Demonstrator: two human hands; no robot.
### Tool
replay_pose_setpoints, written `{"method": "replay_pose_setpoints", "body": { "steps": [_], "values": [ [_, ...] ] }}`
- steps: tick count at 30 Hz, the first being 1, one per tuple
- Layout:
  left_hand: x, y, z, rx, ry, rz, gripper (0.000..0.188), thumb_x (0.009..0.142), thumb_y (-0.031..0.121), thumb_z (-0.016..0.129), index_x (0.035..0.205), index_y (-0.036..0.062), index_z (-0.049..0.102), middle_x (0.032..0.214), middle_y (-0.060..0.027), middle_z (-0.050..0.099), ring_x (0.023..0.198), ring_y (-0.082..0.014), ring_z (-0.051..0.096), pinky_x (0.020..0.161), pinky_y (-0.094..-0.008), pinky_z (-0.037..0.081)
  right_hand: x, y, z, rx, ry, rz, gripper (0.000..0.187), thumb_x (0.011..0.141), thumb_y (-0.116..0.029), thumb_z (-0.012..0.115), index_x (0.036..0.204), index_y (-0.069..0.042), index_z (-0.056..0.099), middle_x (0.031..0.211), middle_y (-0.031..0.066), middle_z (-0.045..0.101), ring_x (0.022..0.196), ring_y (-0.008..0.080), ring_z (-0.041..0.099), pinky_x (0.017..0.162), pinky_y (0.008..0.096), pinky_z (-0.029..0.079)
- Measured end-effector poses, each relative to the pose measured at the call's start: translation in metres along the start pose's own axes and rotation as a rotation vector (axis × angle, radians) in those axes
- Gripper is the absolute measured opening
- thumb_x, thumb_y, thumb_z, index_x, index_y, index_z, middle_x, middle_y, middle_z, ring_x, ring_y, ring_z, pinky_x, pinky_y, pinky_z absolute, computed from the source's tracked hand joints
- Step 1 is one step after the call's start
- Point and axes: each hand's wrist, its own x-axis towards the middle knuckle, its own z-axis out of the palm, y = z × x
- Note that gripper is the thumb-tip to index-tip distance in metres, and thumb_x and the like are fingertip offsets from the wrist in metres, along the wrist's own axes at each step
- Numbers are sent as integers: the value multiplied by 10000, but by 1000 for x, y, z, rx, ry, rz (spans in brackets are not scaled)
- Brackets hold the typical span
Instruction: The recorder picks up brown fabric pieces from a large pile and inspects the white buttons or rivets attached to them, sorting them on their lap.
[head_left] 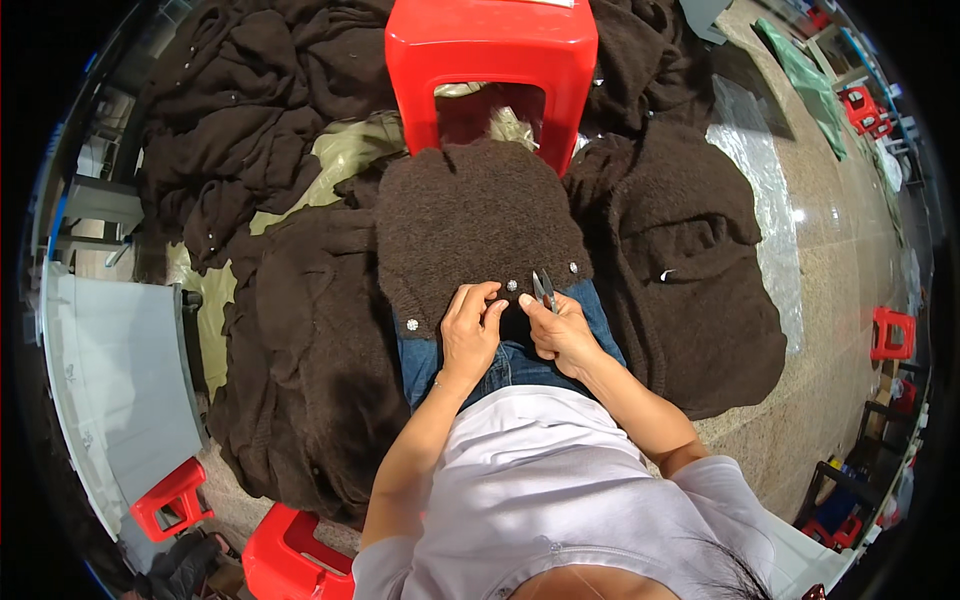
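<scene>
A dark brown knitted garment (480,215) lies across my lap, over my jeans. Along its near edge sit shiny round buttons: one at the middle (512,286), one at the right (574,267) and one at the left (412,325). My left hand (468,335) is closed on the garment's edge, just left of the middle button, with curled fingers and the thumb close to the index finger. In my right hand (562,335) is a small pair of thread snips (544,287), blades pointing away from me beside the middle button. The snips' handles are mostly hidden by the fingers.
A red plastic stool (490,50) stands right ahead. Piles of brown knitwear lie left (310,350), right (690,280) and far left (250,110), partly over yellowish plastic sheeting (350,150). A white-covered table (130,370) is at the left; another red stool (290,555) stands near-left.
</scene>
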Motion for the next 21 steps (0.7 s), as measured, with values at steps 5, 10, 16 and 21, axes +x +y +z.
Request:
{"method": "replay_pose_setpoints", "body": {
  "steps": [5, 10, 16, 21],
  "values": [
    [0, 3, -1, -55, 30, -58, 207, 816, -17, 719, 1015, 15, 673, 891, -76, 633, 681, -136, 574, 605, -259, 477, 11, 6, -9, 172, -61, -20, 365, 975, -278, 625, 693, -153, 430, 499, -65, 335, 388, 60, 271, 374, 248, 198],
    [1, 7, -4, -103, 24, -55, 180, 846, -5, 700, 1025, 17, 693, 903, -70, 630, 696, -128, 570, 612, -254, 472, 8, -1, -7, 266, -89, 33, 513, 1011, -329, 537, 553, -153, 386, 459, -30, 321, 395, 85, 274, 389, 256, 233],
    [4, 4, -4, -114, 20, 75, 168, 894, 34, 667, 1058, 19, 696, 919, -73, 616, 717, -134, 577, 632, -255, 475, 10, 1, -11, 321, -149, 35, 510, 1017, -315, 519, 551, -144, 406, 453, -21, 338, 398, 90, 292, 391, 255, 247],
    [6, 15, -5, -177, -82, -32, 177, 883, 22, 673, 1057, 42, 703, 893, -57, 591, 702, -114, 556, 604, -244, 453, 9, 1, -13, 317, -134, 45, 504, 1020, -313, 513, 556, -141, 415, 454, -19, 349, 397, 93, 296, 394, 254, 250]
  ]
}}
